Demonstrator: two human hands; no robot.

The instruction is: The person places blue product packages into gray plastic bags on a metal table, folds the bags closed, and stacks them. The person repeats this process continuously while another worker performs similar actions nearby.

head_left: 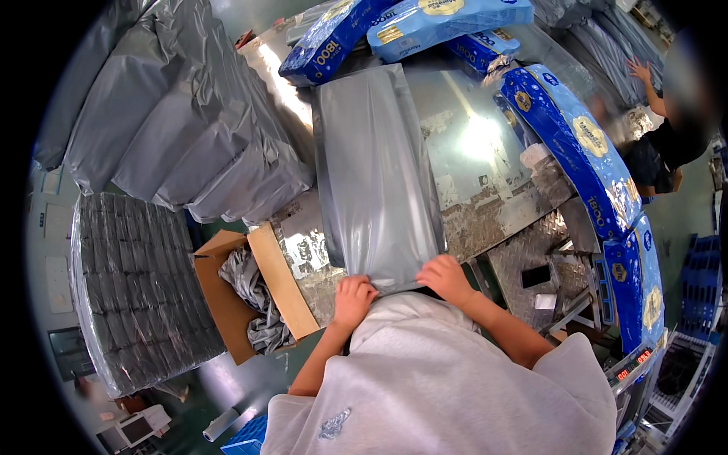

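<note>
A long, full-looking grey plastic mailing bag (371, 167) lies flat on the worn metal table (474, 216), stretching away from my body. My left hand (354, 299) grips the left corner of its near end, with the fingers curled over the edge. At the right corner of the same end, my right hand (446, 279) has its fingers closed on the plastic. Between the two hands the near edge is pulled fairly straight, close against my shirt. What the bag contains is hidden.
Blue tissue packs (451, 29) lie beyond the bag; more blue packs (591, 144) line the right side. Filled grey bags (182, 114) are piled at left, above a wrapped stack (140, 288). A cardboard box (284, 280) holds crumpled grey plastic. Another person (667, 144) stands far right.
</note>
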